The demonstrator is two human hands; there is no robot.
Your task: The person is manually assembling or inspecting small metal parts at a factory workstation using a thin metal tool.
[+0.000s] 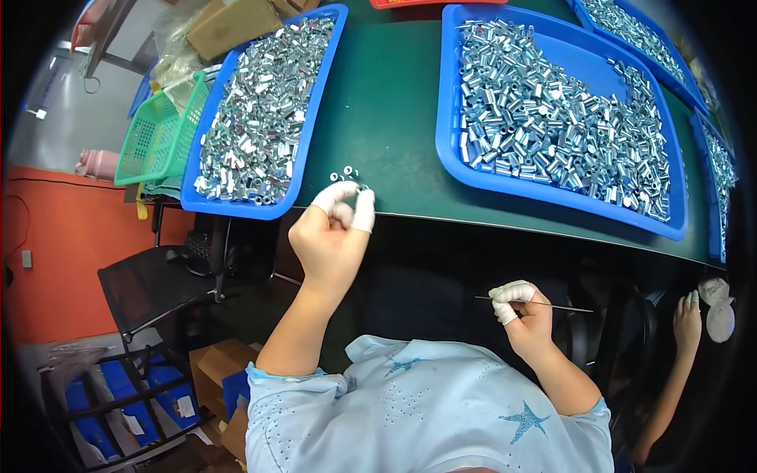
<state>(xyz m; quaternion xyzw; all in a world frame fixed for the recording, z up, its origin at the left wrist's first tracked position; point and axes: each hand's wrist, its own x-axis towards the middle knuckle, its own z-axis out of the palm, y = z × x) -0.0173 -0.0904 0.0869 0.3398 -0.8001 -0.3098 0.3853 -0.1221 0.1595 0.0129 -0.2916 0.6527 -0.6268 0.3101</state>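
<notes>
My left hand (331,236) is at the near edge of the green table, with white covers on its fingers. Thumb and forefinger pinch a small metal sleeve (362,188), mostly hidden by the fingertips. Just beyond them a few loose metal sleeves (348,171) lie on the tabletop. Lower and to the right, in front of the table edge, my right hand (527,314) is closed around a thin metal rod (564,307). The rod lies roughly level and sticks out on both sides of the fingers, which also wear white covers.
Blue trays of shiny metal sleeves stand left (296,169) and right (552,191) on the green table (386,118). A green basket (150,142) is beyond the left tray. Another person's hand (688,319) shows at far right. A black chair (150,284) stands lower left.
</notes>
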